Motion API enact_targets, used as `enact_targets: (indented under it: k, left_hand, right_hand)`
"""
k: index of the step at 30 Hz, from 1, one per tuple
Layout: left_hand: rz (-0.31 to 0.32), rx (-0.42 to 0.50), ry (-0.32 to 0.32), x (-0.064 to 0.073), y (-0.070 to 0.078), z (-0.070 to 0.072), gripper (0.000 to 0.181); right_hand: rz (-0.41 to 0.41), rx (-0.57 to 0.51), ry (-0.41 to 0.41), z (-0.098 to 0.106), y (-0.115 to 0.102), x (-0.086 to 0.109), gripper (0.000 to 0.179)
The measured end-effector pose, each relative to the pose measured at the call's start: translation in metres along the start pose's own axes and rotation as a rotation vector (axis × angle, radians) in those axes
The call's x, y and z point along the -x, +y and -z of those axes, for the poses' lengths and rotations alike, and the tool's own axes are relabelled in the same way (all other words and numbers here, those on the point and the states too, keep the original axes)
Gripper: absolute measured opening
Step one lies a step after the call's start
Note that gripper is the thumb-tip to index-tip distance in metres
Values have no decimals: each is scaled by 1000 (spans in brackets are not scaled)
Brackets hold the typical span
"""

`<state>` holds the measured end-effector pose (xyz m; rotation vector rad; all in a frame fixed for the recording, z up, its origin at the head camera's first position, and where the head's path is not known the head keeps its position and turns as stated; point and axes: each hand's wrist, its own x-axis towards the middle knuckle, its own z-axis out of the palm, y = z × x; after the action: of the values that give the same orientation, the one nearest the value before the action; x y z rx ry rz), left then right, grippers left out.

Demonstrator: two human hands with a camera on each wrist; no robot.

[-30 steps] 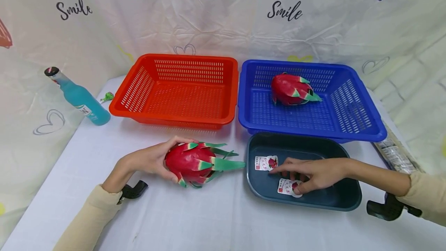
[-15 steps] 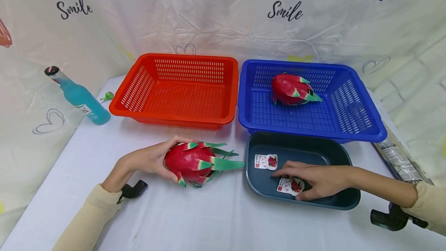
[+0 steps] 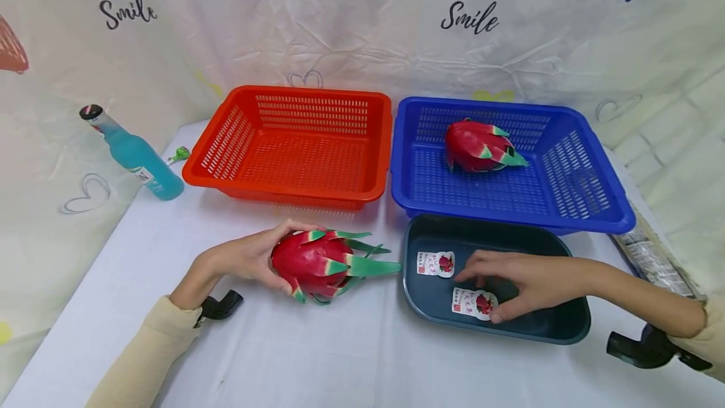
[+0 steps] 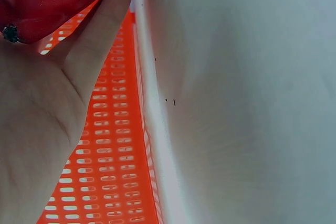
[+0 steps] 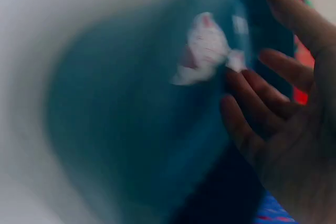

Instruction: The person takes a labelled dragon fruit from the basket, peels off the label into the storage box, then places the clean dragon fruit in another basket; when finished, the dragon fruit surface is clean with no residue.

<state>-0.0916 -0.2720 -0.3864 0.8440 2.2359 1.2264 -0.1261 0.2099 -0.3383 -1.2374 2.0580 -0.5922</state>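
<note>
On the table in front of the baskets lies a red dragon fruit (image 3: 310, 263) with green leaf tips pointing right. My left hand (image 3: 252, 258) grips its rounded end, thumb on the near side and fingers over the far side. In the left wrist view the thumb lies against the red skin of the fruit. Within the dark teal tray (image 3: 421, 306), two white labels with a printed dragon fruit lie flat: an upper label (image 3: 432, 264) and a lower label (image 3: 470, 303). My right hand (image 3: 527, 279) hovers over the tray, fingers spread, thumb right by the lower label.
Behind stand an orange-red basket (image 3: 370, 189) and a blue basket (image 3: 586, 222), which holds another dragon fruit (image 3: 476, 145). At the far left is a bottle of blue drink (image 3: 141, 159) beside a small green-wrapped item (image 3: 179, 154). A silvery packet (image 3: 651, 250) lies at the right.
My right hand has drawn back a little to the right, its thumb and fingers coming off the lower label, which stays in the tray. My left hand keeps its grip on the dragon fruit.
</note>
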Motion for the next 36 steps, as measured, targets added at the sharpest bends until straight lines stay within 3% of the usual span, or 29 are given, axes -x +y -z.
enact_targets:
  k: [6, 17, 26, 36]
  left_hand:
    - [22, -8, 4, 1, 0, 0, 93]
    - [20, 11, -2, 2, 0, 2, 93]
    - [11, 12, -12, -1, 0, 0, 94]
    - [-1, 4, 1, 0, -2, 0, 92]
  right_hand:
    - [73, 55, 118, 21, -15, 17, 47]
    - [91, 164, 334, 39, -18, 28, 62]
    - [-51, 204, 650, 42, -9, 45, 86]
    - [-220, 249, 821, 47, 6, 53, 91]
